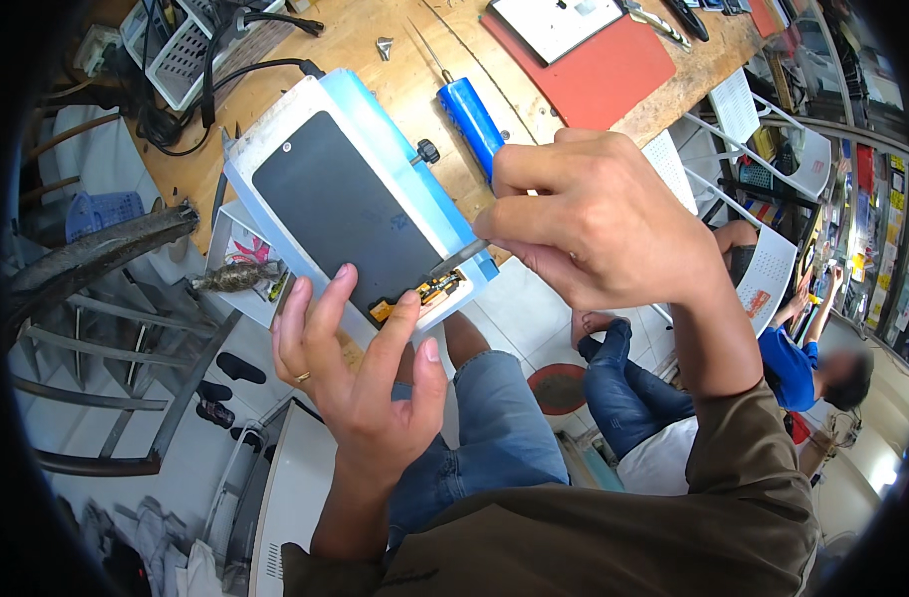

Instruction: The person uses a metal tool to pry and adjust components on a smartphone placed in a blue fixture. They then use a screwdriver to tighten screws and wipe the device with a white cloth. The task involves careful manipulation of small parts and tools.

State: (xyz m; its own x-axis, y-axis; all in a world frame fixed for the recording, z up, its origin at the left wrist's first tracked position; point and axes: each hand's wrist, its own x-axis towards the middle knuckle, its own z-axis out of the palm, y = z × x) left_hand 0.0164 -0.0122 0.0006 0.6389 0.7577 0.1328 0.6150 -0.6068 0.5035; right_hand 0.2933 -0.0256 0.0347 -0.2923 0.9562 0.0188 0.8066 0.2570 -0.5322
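Observation:
A light blue box-shaped device (361, 90) with a white rim and a flat black top plate (340, 194) sits at the table's near edge. On its near end lies a small orange-and-black flex circuit (436, 291). My right hand (599, 219) is closed on a slim grey metal tool (459, 259), its exact kind unclear; the tip reaches down to the flex circuit. My left hand (370, 373) has its fingers spread over the near left corner of the device. Its index fingertip rests at the flex circuit, and the thumb stands apart.
A blue-handled pointed tool (469, 124) lies beyond the device, near a red mat (594, 75) carrying a white-backed tablet-like panel (554, 25). A black knob (426, 151) juts from the device. Cables and a white basket (181, 60) are far left; other people sit at right.

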